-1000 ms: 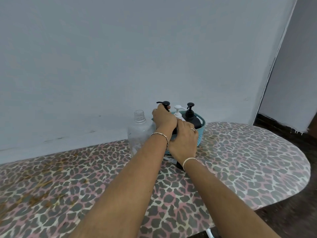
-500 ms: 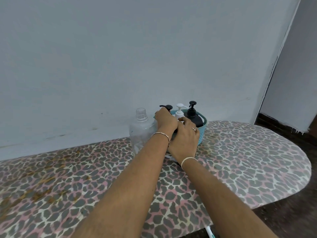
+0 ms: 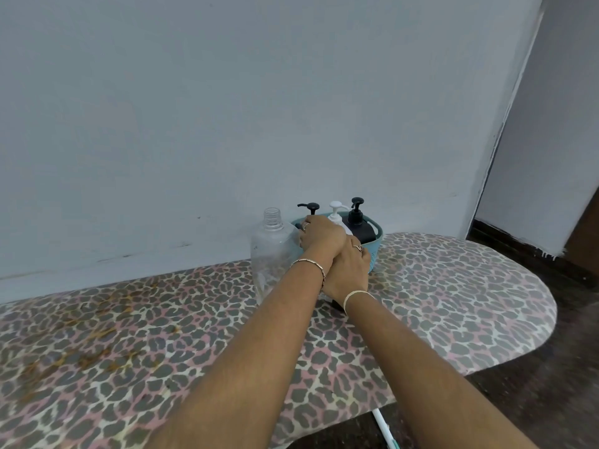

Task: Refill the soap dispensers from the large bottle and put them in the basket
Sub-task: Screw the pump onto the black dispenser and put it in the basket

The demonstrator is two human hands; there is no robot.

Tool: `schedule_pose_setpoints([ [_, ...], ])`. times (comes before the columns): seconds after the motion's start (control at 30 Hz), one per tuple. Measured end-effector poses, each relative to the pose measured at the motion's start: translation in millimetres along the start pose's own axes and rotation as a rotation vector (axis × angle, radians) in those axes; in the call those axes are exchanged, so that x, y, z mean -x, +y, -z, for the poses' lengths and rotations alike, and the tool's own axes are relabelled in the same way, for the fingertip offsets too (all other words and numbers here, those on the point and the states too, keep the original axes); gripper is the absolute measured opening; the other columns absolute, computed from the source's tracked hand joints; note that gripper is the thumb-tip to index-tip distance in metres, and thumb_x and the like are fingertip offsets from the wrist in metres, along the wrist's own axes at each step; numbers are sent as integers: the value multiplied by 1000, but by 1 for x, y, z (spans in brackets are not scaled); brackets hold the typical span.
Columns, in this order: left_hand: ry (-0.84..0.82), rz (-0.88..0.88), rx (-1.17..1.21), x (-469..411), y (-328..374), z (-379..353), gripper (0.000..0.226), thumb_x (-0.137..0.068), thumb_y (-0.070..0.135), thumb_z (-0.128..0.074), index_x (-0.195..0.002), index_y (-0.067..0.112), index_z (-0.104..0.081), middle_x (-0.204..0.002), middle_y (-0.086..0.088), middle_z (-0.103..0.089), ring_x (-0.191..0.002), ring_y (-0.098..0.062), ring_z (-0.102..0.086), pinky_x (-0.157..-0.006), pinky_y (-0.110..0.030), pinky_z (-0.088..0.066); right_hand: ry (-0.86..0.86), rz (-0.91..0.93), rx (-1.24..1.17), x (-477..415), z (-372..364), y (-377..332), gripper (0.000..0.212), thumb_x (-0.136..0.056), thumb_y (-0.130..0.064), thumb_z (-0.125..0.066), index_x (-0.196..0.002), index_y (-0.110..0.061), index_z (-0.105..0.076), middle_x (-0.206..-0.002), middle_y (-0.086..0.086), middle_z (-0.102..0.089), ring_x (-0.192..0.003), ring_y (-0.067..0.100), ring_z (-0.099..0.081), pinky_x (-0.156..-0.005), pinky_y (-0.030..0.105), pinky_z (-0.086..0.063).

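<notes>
A teal basket [image 3: 376,244] stands by the wall with a white dispenser [image 3: 335,209] and a black dispenser [image 3: 357,222] upright in it. My left hand [image 3: 321,237] is closed around the neck of another black pump dispenser [image 3: 311,207] at the basket's left side; only its pump head shows. My right hand [image 3: 349,268] lies just below the left, fingers curled against the basket's front rim. Its palm side is hidden. The large clear bottle [image 3: 271,254] stands uncapped to the left of the basket and touches my left hand.
The leopard-print board [image 3: 453,296] ends in a rounded edge at the right, with dark floor beyond. A small dark object [image 3: 337,306] lies under my right wrist. A pale wall rises right behind the basket. A white rod [image 3: 382,426] pokes out below the board's near edge.
The black dispenser in my left hand has sunk lower, so its pump head is now level with the other pumps. Both hands moved down and slightly toward the basket.
</notes>
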State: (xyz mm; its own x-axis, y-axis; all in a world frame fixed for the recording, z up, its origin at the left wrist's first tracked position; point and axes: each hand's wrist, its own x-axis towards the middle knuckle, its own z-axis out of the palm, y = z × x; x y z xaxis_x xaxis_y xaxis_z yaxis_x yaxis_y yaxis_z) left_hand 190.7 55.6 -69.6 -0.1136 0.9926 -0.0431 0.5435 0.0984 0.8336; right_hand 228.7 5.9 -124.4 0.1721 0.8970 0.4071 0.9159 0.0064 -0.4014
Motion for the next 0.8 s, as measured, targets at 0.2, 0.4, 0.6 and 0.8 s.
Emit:
schedule_pose_setpoints([
  [0.2,-51,-174,13,35,-12,8,39,-91,11,-47,-129,3,-46,-135,-17,-50,-125,-32,-47,-104,-43,-39,72,-97,-82,25,14,8,44,-82,-32,-60,-121,-16,-47,-131,2,-47,-125,23,-42,-105,41,-31],
  [0.4,35,-409,140,93,-41,23,40,-92,8,-51,-132,10,-49,-131,-5,-55,-121,-19,-51,-94,-23,-38,19,-316,-175,60,14,27,53,-86,-40,-56,-133,-18,-44,-138,2,-47,-131,22,-40,-109,45,-21],
  [0.6,309,-391,251,118,-98,51,16,-93,20,-58,-108,16,-61,-94,7,-62,-87,-9,-59,-77,-20,-48,-17,-467,-334,78,9,35,50,-86,-41,-58,-131,-23,-46,-137,-4,-51,-126,20,-47,-107,47,-19],
  [0.8,252,-174,-16,98,-164,72,31,-89,28,-62,-117,17,-58,-113,3,-62,-106,-19,-57,-92,-37,-49,-85,-519,-309,85,-4,35,60,-81,-46,-67,-132,-24,-45,-131,-2,-54,-122,22,-49,-103,46,-22],
])
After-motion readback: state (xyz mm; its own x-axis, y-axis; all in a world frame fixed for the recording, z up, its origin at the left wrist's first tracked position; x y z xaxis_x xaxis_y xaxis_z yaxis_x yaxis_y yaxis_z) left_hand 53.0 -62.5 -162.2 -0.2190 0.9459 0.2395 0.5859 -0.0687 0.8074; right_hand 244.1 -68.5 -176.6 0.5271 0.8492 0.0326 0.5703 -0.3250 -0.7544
